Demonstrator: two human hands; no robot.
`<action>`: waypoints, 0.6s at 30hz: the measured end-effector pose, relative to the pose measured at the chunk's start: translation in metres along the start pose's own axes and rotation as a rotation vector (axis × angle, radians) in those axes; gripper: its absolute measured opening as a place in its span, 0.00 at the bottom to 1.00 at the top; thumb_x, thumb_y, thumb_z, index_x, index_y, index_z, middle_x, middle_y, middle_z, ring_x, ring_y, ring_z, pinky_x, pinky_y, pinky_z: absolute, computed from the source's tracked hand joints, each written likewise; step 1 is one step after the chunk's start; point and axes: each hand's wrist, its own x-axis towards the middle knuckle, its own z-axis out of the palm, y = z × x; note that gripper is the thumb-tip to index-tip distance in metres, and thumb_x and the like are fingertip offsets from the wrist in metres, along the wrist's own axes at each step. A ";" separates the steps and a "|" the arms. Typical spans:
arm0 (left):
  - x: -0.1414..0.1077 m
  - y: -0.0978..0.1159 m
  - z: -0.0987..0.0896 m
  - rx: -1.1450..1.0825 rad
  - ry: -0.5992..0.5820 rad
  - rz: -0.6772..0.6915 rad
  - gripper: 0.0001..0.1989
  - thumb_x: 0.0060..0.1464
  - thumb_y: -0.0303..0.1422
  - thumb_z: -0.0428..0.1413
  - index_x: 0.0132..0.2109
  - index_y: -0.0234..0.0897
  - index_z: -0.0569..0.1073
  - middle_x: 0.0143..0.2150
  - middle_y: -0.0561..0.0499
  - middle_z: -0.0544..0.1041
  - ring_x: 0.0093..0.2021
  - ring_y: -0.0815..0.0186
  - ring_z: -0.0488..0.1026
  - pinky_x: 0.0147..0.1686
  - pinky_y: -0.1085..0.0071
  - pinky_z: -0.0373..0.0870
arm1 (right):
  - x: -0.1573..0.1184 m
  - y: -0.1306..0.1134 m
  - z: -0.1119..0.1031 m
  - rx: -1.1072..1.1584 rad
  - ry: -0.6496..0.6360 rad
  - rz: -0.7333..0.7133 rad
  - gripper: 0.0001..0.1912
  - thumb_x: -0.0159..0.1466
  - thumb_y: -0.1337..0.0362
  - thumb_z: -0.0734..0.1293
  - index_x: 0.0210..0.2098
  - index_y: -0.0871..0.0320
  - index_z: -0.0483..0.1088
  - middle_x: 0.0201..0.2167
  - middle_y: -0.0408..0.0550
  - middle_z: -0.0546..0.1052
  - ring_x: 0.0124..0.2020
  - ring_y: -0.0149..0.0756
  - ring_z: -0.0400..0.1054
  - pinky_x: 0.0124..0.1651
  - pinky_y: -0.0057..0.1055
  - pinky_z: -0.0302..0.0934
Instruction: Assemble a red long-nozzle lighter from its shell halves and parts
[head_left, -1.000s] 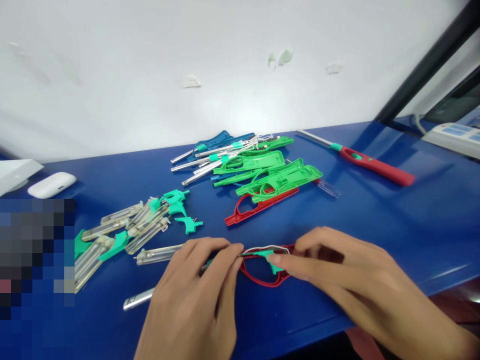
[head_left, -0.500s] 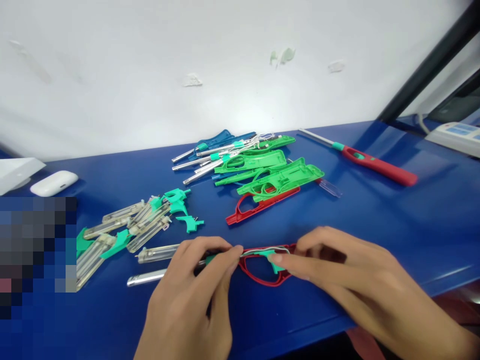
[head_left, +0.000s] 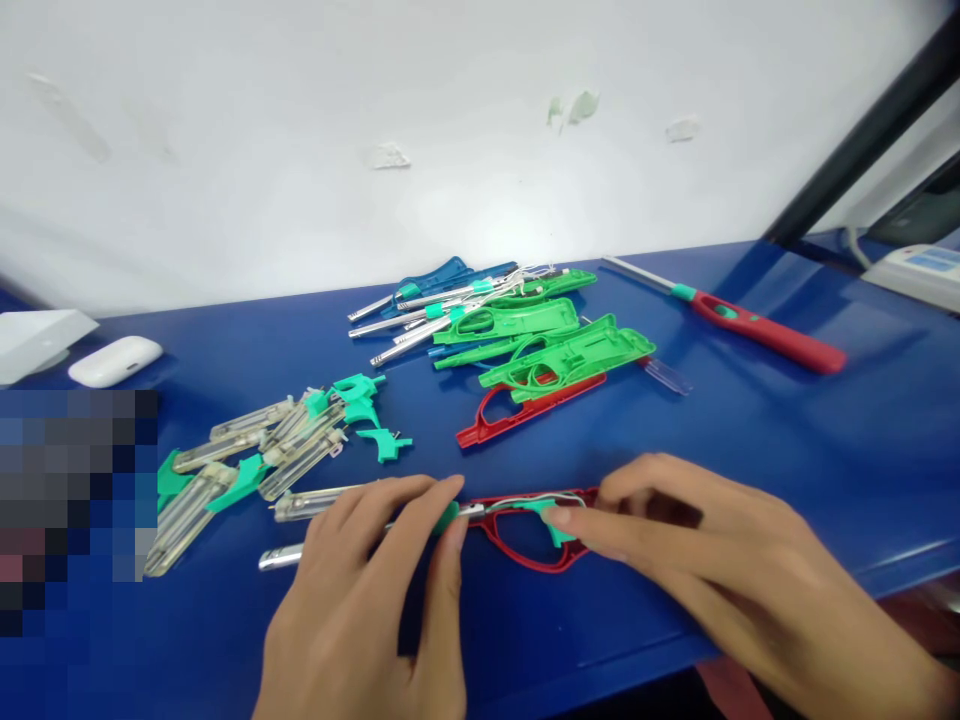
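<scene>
A red handle shell (head_left: 525, 566) with a looped opening lies at the table's front. Inside it sit a teal trigger (head_left: 556, 528) and a thin white wire. My left hand (head_left: 382, 590) is closed around the metal tube (head_left: 281, 557), whose silver end points left; a teal collar (head_left: 447, 517) shows between thumb and fingers. The tube's inner end rests at the shell's left part. My right hand (head_left: 675, 520) grips the right end of the red shell, its thumb on the teal trigger. Its fingertips are partly hidden behind the shell.
Clear fuel tanks (head_left: 300, 462) and teal triggers (head_left: 386, 443) lie at left. Behind are green shells (head_left: 574, 355), a red shell (head_left: 495, 425) and metal tubes (head_left: 409, 343). A finished-looking red lighter (head_left: 780, 340) lies right, a white case (head_left: 116, 362) far left.
My left hand has shifted slightly left along the tube, and its fingers have parted from the shell's edge, uncovering the teal collar and tube end. My right hand is nearly unchanged.
</scene>
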 end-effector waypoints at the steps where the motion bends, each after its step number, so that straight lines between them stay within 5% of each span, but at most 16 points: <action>1: -0.001 -0.001 0.000 0.006 0.003 0.002 0.11 0.75 0.32 0.55 0.55 0.45 0.82 0.50 0.52 0.87 0.47 0.65 0.84 0.52 0.70 0.82 | 0.000 0.000 0.000 -0.004 0.002 -0.002 0.19 0.83 0.65 0.62 0.61 0.41 0.83 0.40 0.39 0.81 0.36 0.22 0.78 0.42 0.15 0.73; 7: 0.000 -0.003 -0.001 -0.044 -0.032 0.041 0.11 0.75 0.30 0.55 0.51 0.47 0.82 0.48 0.56 0.87 0.46 0.69 0.84 0.49 0.77 0.80 | 0.003 -0.001 -0.001 -0.012 0.018 -0.007 0.19 0.83 0.65 0.63 0.59 0.42 0.84 0.38 0.39 0.81 0.36 0.22 0.78 0.41 0.14 0.73; 18: 0.000 -0.007 -0.001 -0.044 -0.050 0.119 0.14 0.75 0.26 0.52 0.55 0.49 0.79 0.51 0.56 0.84 0.47 0.70 0.84 0.54 0.76 0.80 | 0.004 -0.004 -0.002 -0.015 0.010 -0.008 0.19 0.83 0.65 0.62 0.54 0.45 0.86 0.37 0.41 0.81 0.33 0.24 0.79 0.38 0.16 0.74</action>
